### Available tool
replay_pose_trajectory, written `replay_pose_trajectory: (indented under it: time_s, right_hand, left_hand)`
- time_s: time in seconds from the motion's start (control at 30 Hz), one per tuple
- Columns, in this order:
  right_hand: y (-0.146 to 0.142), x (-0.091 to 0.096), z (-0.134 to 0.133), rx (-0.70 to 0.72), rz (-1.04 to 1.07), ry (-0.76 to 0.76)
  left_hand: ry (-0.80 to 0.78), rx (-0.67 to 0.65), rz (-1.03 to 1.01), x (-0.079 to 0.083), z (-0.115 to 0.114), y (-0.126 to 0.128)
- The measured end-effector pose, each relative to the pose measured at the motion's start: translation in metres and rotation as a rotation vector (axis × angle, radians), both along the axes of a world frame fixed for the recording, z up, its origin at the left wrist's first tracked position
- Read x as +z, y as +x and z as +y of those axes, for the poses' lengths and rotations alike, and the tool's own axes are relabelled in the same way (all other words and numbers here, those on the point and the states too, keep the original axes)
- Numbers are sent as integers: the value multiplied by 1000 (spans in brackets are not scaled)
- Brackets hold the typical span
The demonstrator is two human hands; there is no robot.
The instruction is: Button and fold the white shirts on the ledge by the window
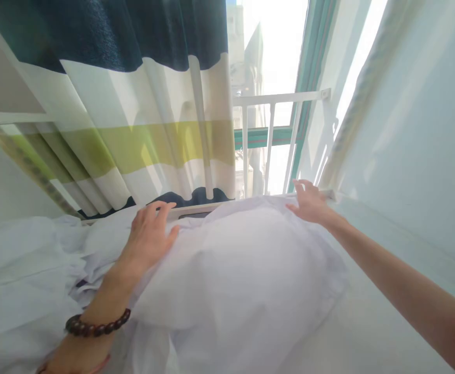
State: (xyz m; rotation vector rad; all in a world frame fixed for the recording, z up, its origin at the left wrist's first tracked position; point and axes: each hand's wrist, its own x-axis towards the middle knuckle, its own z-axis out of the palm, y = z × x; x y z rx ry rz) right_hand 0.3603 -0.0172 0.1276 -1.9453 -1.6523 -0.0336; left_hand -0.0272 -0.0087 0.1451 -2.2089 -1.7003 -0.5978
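A plump white pillow (243, 270) lies on a white bed, its far end toward the window. My left hand (149, 234) rests flat on the pillow's far left corner, fingers spread and open; a dark bead bracelet (96, 323) circles that wrist. My right hand (309, 200) lies open on the pillow's far right corner, fingers stretched out near the bed's edge. Neither hand grips anything.
A rumpled white sheet (20, 280) is bunched at the left. A striped curtain (141, 130) in navy, white and yellow-green hangs behind. White window bars (270, 140) guard a bright window. A pale wall (414, 135) runs along the right.
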Motion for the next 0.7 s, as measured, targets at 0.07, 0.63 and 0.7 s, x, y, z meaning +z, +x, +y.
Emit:
replay_pose_trajectory:
  time_s: [0.07, 0.63, 0.7]
  right_hand:
    - [-25, -22, -29, 153, -106, -90]
    - [-36, -126, -54, 461, -224, -246]
    - [-36, -125, -52, 463, -220, -240]
  left_hand:
    - [-129, -202, -23, -17, -15, 4]
    - [-564, -464, 229, -115, -51, 56]
    - [-668, -555, 136, -92, -52, 47]
